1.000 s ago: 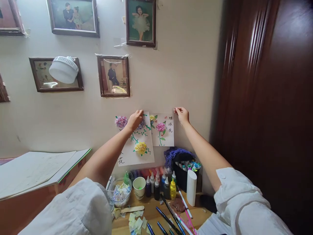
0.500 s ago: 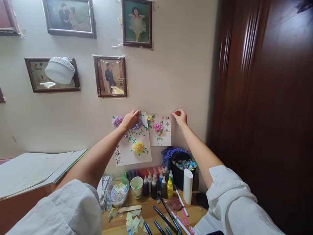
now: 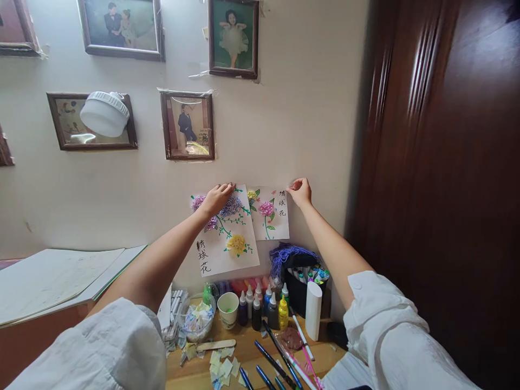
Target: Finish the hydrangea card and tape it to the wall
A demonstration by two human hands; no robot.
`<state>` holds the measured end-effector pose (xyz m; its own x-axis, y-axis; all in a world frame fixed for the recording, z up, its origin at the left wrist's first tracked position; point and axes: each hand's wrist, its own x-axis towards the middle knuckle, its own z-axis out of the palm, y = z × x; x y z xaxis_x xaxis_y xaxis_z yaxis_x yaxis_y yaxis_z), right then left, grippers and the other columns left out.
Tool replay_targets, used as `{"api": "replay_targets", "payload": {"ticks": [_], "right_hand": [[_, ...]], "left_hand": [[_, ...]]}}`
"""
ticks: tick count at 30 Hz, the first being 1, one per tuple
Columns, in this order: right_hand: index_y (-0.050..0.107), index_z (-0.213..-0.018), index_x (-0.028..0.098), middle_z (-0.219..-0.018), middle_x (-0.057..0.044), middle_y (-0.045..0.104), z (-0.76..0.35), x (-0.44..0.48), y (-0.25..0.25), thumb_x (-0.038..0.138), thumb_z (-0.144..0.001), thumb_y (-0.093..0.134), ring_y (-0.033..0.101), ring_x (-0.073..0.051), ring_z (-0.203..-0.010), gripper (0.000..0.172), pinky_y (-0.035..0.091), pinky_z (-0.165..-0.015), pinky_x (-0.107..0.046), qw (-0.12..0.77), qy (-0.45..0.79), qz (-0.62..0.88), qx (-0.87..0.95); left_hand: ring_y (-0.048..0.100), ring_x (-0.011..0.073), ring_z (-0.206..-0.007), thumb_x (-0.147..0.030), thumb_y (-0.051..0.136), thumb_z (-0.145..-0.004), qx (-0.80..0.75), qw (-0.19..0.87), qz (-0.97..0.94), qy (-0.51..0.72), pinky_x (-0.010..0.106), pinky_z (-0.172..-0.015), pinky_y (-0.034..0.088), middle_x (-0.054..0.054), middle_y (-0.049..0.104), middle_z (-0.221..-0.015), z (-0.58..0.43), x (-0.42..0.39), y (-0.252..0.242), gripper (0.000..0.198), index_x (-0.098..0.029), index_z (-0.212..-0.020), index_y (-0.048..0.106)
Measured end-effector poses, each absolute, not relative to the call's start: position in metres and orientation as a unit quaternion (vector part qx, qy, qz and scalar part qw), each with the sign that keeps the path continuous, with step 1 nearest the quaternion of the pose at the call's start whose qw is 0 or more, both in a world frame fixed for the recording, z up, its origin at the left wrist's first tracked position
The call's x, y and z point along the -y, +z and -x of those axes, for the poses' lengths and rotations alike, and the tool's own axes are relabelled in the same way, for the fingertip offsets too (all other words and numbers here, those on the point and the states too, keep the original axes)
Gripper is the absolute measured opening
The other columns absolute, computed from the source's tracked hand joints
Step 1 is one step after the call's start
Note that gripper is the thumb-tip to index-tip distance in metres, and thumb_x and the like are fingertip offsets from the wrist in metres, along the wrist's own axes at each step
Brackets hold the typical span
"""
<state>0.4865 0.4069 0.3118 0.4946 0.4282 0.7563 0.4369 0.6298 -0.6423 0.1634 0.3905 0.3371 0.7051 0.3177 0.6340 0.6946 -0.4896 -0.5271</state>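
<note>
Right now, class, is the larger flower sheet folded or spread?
Spread: the larger flower sheet shows its yellow flower and written characters, no fold visible; the left hand covers part.

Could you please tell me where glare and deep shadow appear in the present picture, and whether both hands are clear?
Head view: glare streaks the upper cabinet, whose lower part sinks into deep shadow; head view: a bright reflection marks the photo right of the lamp; head view: the left hand and right hand have clear outlines.
</note>
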Motion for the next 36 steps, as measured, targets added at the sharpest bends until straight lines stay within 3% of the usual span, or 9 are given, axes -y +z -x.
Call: {"api": "replay_targets", "payload": {"ticks": [6,10,14,19,21,24,27,31,36], "right_hand": [[0.043,-0.081,0.023,-0.079,0.001,0.055,-0.479,-0.401,0.311,0.021,-0.06,0.062,0.054,-0.015,-0.069,0.029,0.047,-0.076,-0.034,0.746,-0.038,0.44,0.499],[0.042,-0.086,0.023,-0.087,-0.003,0.055,-0.459,-0.395,0.316,0.022,-0.07,0.051,0.054,-0.016,-0.077,0.018,0.045,-0.081,-0.035,0.751,-0.075,0.424,0.5],[0.045,-0.086,0.023,-0.083,-0.001,0.055,-0.433,-0.393,0.318,0.023,-0.07,0.054,0.055,-0.015,-0.072,0.019,0.047,-0.074,-0.031,0.721,-0.074,0.399,0.562],[0.044,-0.087,0.022,-0.083,-0.002,0.056,-0.42,-0.397,0.312,0.023,-0.07,0.053,0.056,-0.016,-0.073,0.019,0.049,-0.072,-0.031,0.706,-0.061,0.392,0.587],[0.044,-0.087,0.023,-0.084,-0.002,0.056,-0.422,-0.398,0.309,0.022,-0.07,0.051,0.056,-0.016,-0.072,0.019,0.049,-0.071,-0.032,0.709,-0.058,0.398,0.578],[0.043,-0.088,0.023,-0.085,-0.003,0.055,-0.428,-0.398,0.305,0.021,-0.07,0.049,0.055,-0.016,-0.072,0.02,0.048,-0.072,-0.033,0.719,-0.058,0.412,0.557],[0.043,-0.088,0.023,-0.085,-0.003,0.055,-0.434,-0.398,0.303,0.022,-0.068,0.05,0.055,-0.017,-0.075,0.021,0.047,-0.075,-0.034,0.724,-0.061,0.424,0.541],[0.043,-0.087,0.023,-0.084,-0.002,0.054,-0.436,-0.399,0.303,0.022,-0.068,0.051,0.054,-0.016,-0.073,0.021,0.047,-0.075,-0.034,0.721,-0.062,0.433,0.537],[0.043,-0.088,0.023,-0.086,-0.002,0.055,-0.438,-0.4,0.304,0.02,-0.066,0.052,0.055,-0.016,-0.074,0.024,0.047,-0.075,-0.033,0.716,-0.057,0.431,0.546]], "left_hand": [[0.041,0.0254,-0.127,-0.004,0.03,-0.084,0.296,0.382,0.841,-0.242,0.041,-0.104,0.032,0.019,0.047,-0.134,-0.16,-0.387,0.332,0.053,-0.009,-0.137,0.038],[0.036,0.0207,-0.131,-0.002,0.035,-0.078,0.292,0.353,0.85,-0.262,0.037,-0.111,0.023,0.012,0.042,-0.142,-0.151,-0.384,0.331,0.061,-0.011,-0.138,0.037],[0.034,0.0173,-0.133,0.0,0.036,-0.076,0.345,0.308,0.817,-0.343,0.035,-0.114,0.019,0.004,0.041,-0.143,-0.139,-0.38,0.326,0.065,-0.02,-0.137,0.037],[0.028,0.0326,-0.133,-0.014,0.021,-0.092,0.538,0.205,0.622,-0.531,0.058,-0.105,0.023,0.025,0.034,-0.139,-0.106,-0.379,0.306,0.045,-0.008,-0.136,0.029],[0.037,0.0367,-0.126,-0.024,0.02,-0.095,0.591,0.14,0.567,-0.556,0.062,-0.097,0.03,0.028,0.042,-0.13,-0.089,-0.379,0.293,0.042,-0.006,-0.13,0.036],[0.057,0.0272,-0.104,-0.033,0.037,-0.095,0.618,0.035,0.572,-0.538,0.05,-0.085,0.047,0.016,0.057,-0.113,-0.069,-0.379,0.274,0.034,-0.011,-0.117,0.051],[0.06,0.0183,-0.092,-0.033,0.053,-0.089,0.602,-0.045,0.618,-0.504,0.038,-0.079,0.052,0.007,0.059,-0.11,-0.062,-0.381,0.261,0.031,-0.015,-0.113,0.055],[0.06,0.0193,-0.095,-0.032,0.054,-0.089,0.583,-0.082,0.649,-0.481,0.039,-0.08,0.052,0.008,0.058,-0.112,-0.062,-0.384,0.258,0.031,-0.015,-0.114,0.055],[0.059,0.0199,-0.098,-0.032,0.053,-0.089,0.584,-0.055,0.64,-0.496,0.041,-0.083,0.051,0.008,0.058,-0.114,-0.059,-0.385,0.265,0.03,-0.015,-0.114,0.055]]}}
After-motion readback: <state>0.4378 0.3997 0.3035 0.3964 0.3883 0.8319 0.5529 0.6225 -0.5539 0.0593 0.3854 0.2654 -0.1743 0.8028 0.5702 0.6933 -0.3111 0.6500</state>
